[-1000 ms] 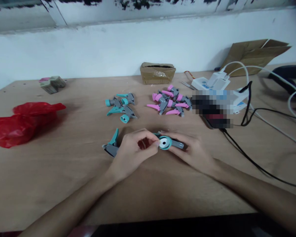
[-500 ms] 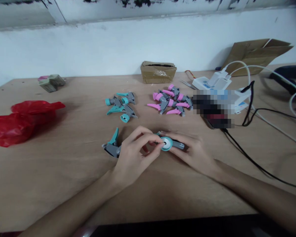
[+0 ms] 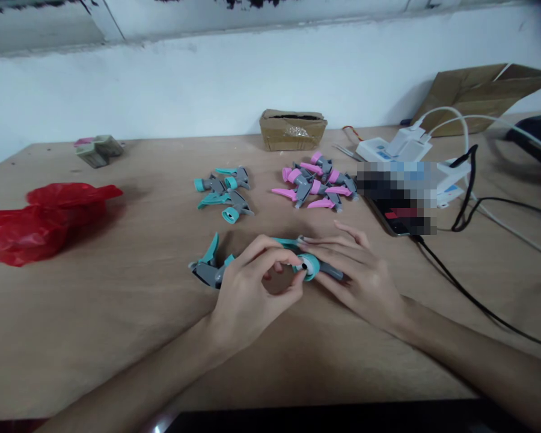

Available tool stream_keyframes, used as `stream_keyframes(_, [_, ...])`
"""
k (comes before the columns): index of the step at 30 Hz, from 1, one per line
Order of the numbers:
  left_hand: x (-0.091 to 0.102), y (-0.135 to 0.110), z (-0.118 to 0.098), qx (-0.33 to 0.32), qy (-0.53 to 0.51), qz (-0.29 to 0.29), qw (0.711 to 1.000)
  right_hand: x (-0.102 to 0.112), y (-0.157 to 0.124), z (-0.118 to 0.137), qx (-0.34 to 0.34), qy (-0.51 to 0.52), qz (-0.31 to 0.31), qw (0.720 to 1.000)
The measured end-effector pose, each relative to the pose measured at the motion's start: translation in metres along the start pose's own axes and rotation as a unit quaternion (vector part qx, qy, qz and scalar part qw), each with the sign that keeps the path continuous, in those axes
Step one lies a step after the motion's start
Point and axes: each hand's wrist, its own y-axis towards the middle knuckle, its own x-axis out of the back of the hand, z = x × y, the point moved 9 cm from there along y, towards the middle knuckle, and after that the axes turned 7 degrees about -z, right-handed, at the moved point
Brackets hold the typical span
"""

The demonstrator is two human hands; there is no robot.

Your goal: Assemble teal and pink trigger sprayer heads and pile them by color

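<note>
A grey trigger sprayer head with a teal collar [image 3: 312,266] lies sideways in my right hand [image 3: 365,273], its collar opening turned toward me. The right fingers lie along its body, with one fingertip near the teal trigger [image 3: 287,243]. My left hand [image 3: 252,282] pinches thumb and forefinger at the collar opening. A small pale part with a dark centre shows between these fingertips; its kind is unclear. Behind the left hand, another grey and teal trigger sprayer head [image 3: 206,272] rests on the table, partly hidden.
Several teal sprayer heads [image 3: 229,198] lie beyond my hands, with several pink ones [image 3: 313,185] to their right. A red plastic bag [image 3: 58,219] is at left. Cardboard box [image 3: 293,131] stands by the wall. Phone [image 3: 394,219], power strip [image 3: 374,149] and cables crowd the right.
The right fingers have spread and lifted over the sprayer head. Its collar has tilted slightly, and the left fingertips have parted a little around the small part. The view has shifted slightly.
</note>
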Motion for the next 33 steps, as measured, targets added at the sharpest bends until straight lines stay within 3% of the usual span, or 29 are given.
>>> stream_keyframes(8, [0.0,-0.001,-0.002,-0.008,0.027,0.007,1.0,-0.001,0.001,0.001,-0.018,-0.008,0.004,1.0])
stream_keyframes(14, [0.005,0.002,0.004,0.025,0.041,-0.011,0.999,0.004,0.003,0.001,-0.022,-0.039,-0.012,0.999])
stream_keyframes(22, [-0.006,-0.002,0.012,0.064,-0.007,0.024,0.998,0.004,0.0,0.002,-0.011,-0.046,-0.017,0.999])
stream_keyframes(29, [-0.003,-0.002,0.001,-0.015,-0.001,0.024,1.0,0.002,0.002,0.001,-0.012,-0.045,0.0,0.999])
stream_keyframes(33, [-0.006,-0.002,-0.006,-0.074,0.017,0.057,0.995,0.001,0.001,0.001,-0.011,-0.037,0.006,0.999])
